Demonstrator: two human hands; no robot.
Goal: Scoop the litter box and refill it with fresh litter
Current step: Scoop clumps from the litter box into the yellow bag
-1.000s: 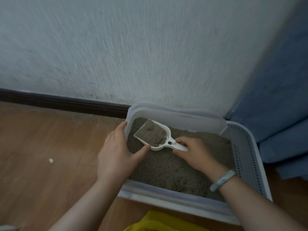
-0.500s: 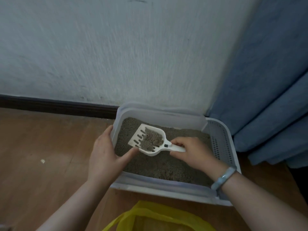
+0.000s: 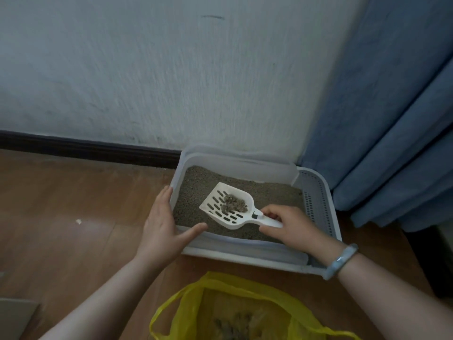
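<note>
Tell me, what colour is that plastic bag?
Yellow; the plastic bag shows in the head view.

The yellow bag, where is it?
The yellow bag lies open on the floor at the bottom of the head view, just in front of the litter box.

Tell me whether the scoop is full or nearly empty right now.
Nearly empty. The scoop, held by the right hand over the litter box, carries only a small pile of clumps; most of its slots show bare.

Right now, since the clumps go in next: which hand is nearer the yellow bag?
Left. The left hand rests on the litter box corner just above the yellow bag; the right hand holds the scoop farther back.
</note>
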